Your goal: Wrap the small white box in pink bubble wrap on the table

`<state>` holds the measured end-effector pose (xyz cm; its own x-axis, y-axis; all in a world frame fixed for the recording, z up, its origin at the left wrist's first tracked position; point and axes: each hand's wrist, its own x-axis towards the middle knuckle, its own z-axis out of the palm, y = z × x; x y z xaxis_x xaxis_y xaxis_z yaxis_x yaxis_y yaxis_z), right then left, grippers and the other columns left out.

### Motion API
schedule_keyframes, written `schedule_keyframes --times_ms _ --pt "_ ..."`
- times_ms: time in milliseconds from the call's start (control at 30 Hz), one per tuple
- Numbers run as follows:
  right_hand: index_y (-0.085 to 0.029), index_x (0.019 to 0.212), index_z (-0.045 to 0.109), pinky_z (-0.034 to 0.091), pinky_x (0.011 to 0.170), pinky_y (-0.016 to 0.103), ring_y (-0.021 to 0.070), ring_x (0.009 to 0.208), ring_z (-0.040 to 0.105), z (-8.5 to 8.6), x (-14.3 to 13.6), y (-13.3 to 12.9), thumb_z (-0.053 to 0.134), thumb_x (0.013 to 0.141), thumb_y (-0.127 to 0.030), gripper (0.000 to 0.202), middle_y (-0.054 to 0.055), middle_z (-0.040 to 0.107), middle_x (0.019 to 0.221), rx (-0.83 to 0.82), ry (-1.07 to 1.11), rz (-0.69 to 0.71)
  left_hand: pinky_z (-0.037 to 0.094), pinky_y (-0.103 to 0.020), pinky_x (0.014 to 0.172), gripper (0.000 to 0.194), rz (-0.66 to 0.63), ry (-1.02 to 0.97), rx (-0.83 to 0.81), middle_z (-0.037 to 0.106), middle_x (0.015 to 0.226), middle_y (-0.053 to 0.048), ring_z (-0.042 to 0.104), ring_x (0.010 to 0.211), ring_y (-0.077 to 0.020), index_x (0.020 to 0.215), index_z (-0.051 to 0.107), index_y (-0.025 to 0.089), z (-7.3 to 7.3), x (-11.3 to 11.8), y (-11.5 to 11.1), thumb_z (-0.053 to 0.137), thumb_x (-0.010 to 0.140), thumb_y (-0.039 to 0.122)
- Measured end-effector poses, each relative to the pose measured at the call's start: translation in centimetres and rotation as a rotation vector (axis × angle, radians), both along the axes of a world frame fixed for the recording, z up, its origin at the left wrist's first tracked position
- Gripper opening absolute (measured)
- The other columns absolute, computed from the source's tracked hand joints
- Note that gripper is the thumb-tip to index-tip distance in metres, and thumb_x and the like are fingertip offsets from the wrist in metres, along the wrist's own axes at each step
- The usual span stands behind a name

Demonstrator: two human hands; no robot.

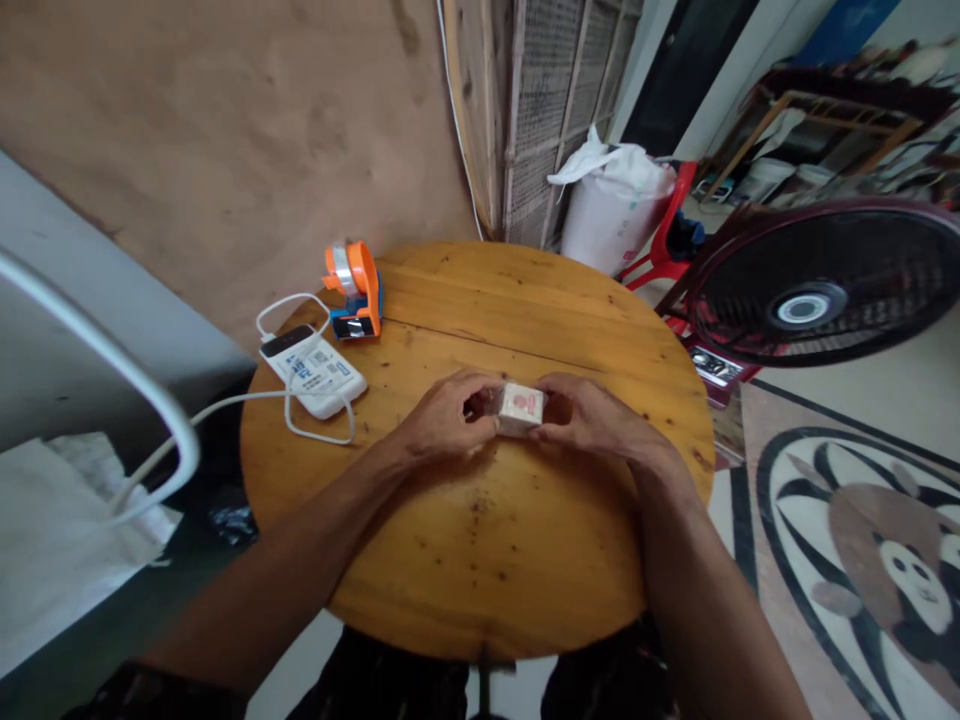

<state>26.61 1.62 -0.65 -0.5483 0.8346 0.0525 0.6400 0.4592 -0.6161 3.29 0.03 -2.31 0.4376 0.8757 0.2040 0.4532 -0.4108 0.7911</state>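
Note:
Between my two hands, at the middle of the round wooden table [480, 560], is a small pale box [521, 405] with a red round print on its face. Its kind is too small to read. My left hand [457, 410] grips its left end between thumb and fingers. From the other side, my right hand [581, 410] pinches its right end. The fingertips hide both ends of the box. Whether it rests on the wood or hangs just above it, I cannot tell.
An orange and blue tape dispenser [356, 290] stands at the table's back left. Beside it lies a white power bank [315, 370] with a white cable looped around it. A dark red fan [814, 300], a white sack [615, 205] and a red chair [667, 235] stand beyond the right edge.

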Motion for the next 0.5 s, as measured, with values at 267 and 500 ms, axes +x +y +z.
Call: schedule_keyframes --times_ms 267,500 --pt "-0.025 0.124 0.058 0.048 0.087 0.040 0.0272 0.102 0.061 0.5 0.5 -0.6 0.079 0.064 -0.041 0.065 0.007 0.064 0.118 -0.051 0.048 -0.041 0.050 -0.034 0.077 0.055 0.034 -0.003 0.063 0.055 0.101 -0.007 0.055 0.084 -0.0175 0.126 0.052 0.014 0.6 -0.9 -0.2 0.058 0.072 0.023" --pt "-0.026 0.125 0.055 0.046 0.098 0.041 0.0253 0.115 0.057 1.7 2.3 -0.3 0.070 0.074 -0.038 0.055 0.005 0.059 0.127 -0.294 0.387 -0.036 0.043 -0.043 0.097 0.049 0.107 -0.357 0.219 0.055 0.115 -0.006 0.053 0.107 -0.0230 0.129 0.051 0.024 2.3 -1.7 -2.0 0.062 0.082 0.031"
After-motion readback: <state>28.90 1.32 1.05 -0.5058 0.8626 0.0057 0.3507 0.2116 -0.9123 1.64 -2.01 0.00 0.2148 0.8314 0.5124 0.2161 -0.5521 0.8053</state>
